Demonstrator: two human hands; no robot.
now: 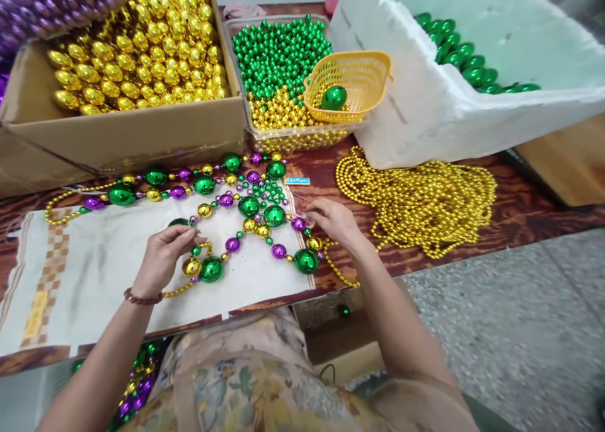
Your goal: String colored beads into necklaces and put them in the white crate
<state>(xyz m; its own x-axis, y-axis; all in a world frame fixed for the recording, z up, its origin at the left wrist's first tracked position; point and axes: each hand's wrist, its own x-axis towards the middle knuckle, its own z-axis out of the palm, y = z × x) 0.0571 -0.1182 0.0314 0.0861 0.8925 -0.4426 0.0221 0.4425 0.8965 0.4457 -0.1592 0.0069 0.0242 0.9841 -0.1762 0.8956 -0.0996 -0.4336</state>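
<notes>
My left hand [163, 259] is pinched at the left end of a bead garland [231, 244], its fingertips closed on a thin pale string. Under and beside those fingers are a gold bead [191, 267] and a large green bead [212, 269]. At the garland's right side, my right hand [334, 220] pinches something thin; a fine needle-like line sticks out from the fingertips. A purple bead [298, 223] lies just left of them. Small loose green beads [271, 193] are on the white cloth [118, 281] between the hands.
Behind stand a cardboard box [142, 126] of gold beads, a clear tub [255, 131] of small beads, a yellow basket [350, 73] with one green bead and a foam box [401, 123]. Gold bead strands [425, 202] lie on the right. Another garland [178, 192] lies behind my left hand.
</notes>
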